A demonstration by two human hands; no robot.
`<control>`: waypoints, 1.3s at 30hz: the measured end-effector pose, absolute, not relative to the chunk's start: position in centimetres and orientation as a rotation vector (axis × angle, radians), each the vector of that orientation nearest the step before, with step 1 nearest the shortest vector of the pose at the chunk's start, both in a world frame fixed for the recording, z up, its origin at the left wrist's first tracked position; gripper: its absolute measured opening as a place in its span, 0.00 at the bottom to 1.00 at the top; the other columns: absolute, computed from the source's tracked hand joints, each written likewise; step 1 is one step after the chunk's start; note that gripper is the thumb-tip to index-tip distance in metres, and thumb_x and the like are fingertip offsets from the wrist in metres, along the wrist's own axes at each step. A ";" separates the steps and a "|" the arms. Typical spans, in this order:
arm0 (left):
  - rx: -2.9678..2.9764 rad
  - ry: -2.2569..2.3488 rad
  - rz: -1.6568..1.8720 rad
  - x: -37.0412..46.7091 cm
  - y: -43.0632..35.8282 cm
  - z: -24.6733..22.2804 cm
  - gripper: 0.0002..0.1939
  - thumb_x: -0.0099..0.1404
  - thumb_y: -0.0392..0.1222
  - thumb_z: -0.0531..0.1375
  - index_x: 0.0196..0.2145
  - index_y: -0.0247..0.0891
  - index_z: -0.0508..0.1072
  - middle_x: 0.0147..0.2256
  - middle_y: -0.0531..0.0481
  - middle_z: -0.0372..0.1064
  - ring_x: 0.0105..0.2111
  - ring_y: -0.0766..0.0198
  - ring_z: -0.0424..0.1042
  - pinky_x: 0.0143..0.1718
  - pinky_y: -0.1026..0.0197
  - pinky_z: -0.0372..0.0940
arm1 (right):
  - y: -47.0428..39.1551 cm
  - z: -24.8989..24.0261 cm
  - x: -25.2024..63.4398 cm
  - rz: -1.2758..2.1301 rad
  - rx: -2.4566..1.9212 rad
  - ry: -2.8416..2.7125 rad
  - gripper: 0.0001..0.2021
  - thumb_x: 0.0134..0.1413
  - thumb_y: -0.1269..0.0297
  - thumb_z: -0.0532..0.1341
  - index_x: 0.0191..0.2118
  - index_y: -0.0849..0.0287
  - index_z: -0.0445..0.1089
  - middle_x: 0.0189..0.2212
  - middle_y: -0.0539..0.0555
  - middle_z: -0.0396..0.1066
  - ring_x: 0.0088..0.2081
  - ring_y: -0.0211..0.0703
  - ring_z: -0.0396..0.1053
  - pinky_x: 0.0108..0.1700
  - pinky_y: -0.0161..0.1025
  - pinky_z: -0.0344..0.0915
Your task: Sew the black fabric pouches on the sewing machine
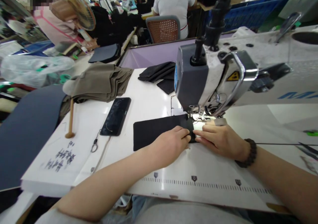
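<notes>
A black rectangular cloth piece (pixel 154 131) lies flat on the white sewing table, its right end by the presser foot (pixel 202 118) of the sewing machine (pixel 193 75). My left hand (pixel 172 146) rests on the cloth near its right end, fingers bent together and pressing it down. From the other side, my right hand (pixel 221 139), below a dark beaded bracelet, touches the cloth's right edge with its fingertips, close to the needle area. Its fingers lie stretched forward, and a light shines on the plate behind them.
Left of the cloth lie a phone (pixel 116 116) with a strap, a wooden-handled tool (pixel 71 121) and stacked brown cloth (pixel 99 81). Folded black cloth (pixel 159 72) sits behind. Scissors (pixel 309 149) are at the right edge. Beyond are a chair (pixel 163 28), a blue basket (pixel 248 12) and people.
</notes>
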State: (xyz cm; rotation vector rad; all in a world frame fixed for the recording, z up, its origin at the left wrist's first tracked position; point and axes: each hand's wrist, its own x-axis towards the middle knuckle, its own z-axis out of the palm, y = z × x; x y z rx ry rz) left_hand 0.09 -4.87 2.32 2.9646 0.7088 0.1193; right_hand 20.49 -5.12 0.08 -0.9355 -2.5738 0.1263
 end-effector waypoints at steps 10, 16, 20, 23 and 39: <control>2.948 0.653 0.133 -0.3 -5.4 2.4 0.10 0.63 0.32 0.50 0.39 0.27 0.68 0.43 0.39 0.67 0.45 0.59 0.65 0.47 0.59 0.62 | -5.7 0.5 20.2 0.126 -0.740 -2.662 0.16 0.59 0.62 0.48 0.28 0.61 0.70 0.19 0.50 0.61 0.23 0.35 0.55 0.26 0.36 0.51; 2.985 0.652 0.147 -0.4 -5.1 2.0 0.11 0.62 0.31 0.50 0.41 0.25 0.67 0.43 0.37 0.67 0.47 0.58 0.65 0.50 0.58 0.60 | -5.6 0.5 20.2 0.118 -0.803 -2.662 0.16 0.59 0.63 0.49 0.30 0.62 0.70 0.20 0.51 0.62 0.24 0.36 0.56 0.27 0.36 0.53; 3.015 0.671 0.125 -0.4 -4.4 1.8 0.13 0.62 0.30 0.50 0.43 0.25 0.67 0.45 0.38 0.66 0.49 0.59 0.63 0.53 0.59 0.57 | -5.5 0.1 20.2 0.091 -0.875 -2.638 0.15 0.59 0.63 0.49 0.33 0.63 0.71 0.20 0.51 0.63 0.24 0.36 0.58 0.28 0.35 0.54; 3.036 0.696 0.096 -0.4 -3.7 1.6 0.14 0.62 0.30 0.50 0.45 0.25 0.66 0.46 0.39 0.65 0.50 0.60 0.62 0.54 0.60 0.55 | -5.2 -0.2 20.3 0.089 -0.947 -2.620 0.15 0.59 0.62 0.49 0.36 0.63 0.70 0.21 0.51 0.64 0.25 0.36 0.60 0.30 0.35 0.56; 2.915 0.880 0.099 0.4 0.6 1.3 0.08 0.62 0.30 0.52 0.38 0.29 0.68 0.41 0.43 0.66 0.44 0.61 0.65 0.49 0.61 0.60 | -4.2 -1.2 20.2 0.087 -1.193 -2.592 0.14 0.58 0.62 0.50 0.43 0.63 0.67 0.28 0.54 0.67 0.29 0.38 0.64 0.32 0.35 0.58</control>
